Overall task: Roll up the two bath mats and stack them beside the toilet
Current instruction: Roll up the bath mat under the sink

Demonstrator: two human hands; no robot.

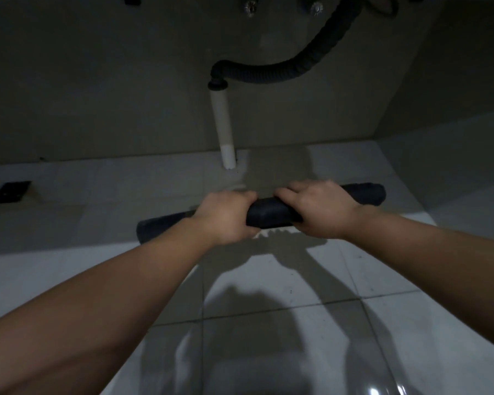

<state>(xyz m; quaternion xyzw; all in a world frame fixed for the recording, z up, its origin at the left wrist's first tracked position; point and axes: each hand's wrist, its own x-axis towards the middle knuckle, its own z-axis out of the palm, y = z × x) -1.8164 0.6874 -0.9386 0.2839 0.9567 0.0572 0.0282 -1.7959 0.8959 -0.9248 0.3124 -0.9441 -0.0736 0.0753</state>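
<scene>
A dark bath mat (268,213), rolled into a long tight cylinder, lies across the pale floor tiles in the middle of the head view, its right end a little farther from me than its left. My left hand (226,216) wraps over the roll left of its middle. My right hand (318,208) presses on it right of the middle, fingers curled over the top. Both ends of the roll stick out past my hands. No second mat and no toilet show in this view.
A white drain pipe (224,129) comes down to the floor just behind the roll, joined to a black corrugated hose (271,72). A dark floor drain cover (12,191) sits at the far left. Grey walls stand behind and to the right.
</scene>
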